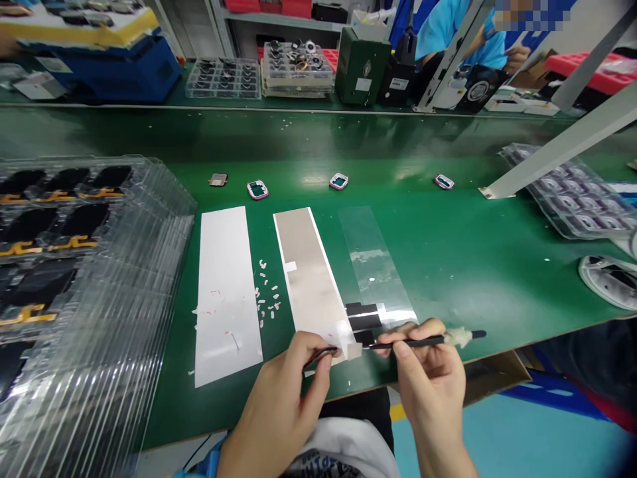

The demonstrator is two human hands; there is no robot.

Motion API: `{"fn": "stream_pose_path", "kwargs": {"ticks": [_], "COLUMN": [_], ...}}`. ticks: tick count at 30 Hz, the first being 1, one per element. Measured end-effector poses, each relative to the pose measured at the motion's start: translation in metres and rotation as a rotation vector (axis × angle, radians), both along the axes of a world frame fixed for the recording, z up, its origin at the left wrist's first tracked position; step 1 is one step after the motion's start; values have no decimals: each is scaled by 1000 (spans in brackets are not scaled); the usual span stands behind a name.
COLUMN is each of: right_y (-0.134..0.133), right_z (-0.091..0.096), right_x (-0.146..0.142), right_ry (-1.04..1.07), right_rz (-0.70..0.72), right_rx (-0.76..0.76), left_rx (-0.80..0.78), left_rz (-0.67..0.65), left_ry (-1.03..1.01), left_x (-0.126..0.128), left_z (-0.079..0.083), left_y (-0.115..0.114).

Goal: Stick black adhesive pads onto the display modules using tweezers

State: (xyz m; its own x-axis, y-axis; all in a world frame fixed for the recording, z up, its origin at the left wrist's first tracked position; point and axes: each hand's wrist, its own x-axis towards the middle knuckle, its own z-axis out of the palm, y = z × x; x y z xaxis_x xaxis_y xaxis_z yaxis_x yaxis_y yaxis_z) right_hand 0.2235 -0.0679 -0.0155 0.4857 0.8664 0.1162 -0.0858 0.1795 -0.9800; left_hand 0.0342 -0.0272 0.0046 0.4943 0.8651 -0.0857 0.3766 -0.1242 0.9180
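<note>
Between the thumb and index finger of my left hand (291, 392) is a small dark thin part (318, 356), seen nearly edge-on. My right hand (430, 368) grips a slim black tool (428, 341) with pale tape wound near its rear end. A small whitish film piece (354, 350) sits at the tool's tip, close to the left fingertips; whether it touches the dark part I cannot tell. Beneath the hands lies a beige sheet with a white edge (311, 272). Beside it is a clear film strip (375, 259) with dark rectangles (365, 314) at its near end.
On the left are a white sheet (226, 285), paper scraps (269, 299) and stacked clear trays (164, 265) of dark screens. Several small frames (257, 190) line the green table. A slanted post (557, 146) and another tray (572, 192) stand right. A co-worker (448, 33) is behind.
</note>
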Motion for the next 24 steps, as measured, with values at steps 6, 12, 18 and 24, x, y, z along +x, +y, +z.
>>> {"fn": "stream_pose_path", "kwargs": {"ticks": [6,12,18,24], "right_y": [13,21,20,22], "right_z": [1,5,3,4], "right_x": [-49,-63,-62,-62], "right_ry": [-30,-25,-16,-15], "right_rz": [-55,-34,-28,-14], "right_rx": [83,102,109,124], "left_rx": [-465,-499,-466,-457], "left_rz": [216,227,247,257], "left_ry": [-519,-638,-619,-611], "left_x": [8,10,12,12], "left_z": [6,1,-4,-5], "left_y": [3,4,3,3]}}
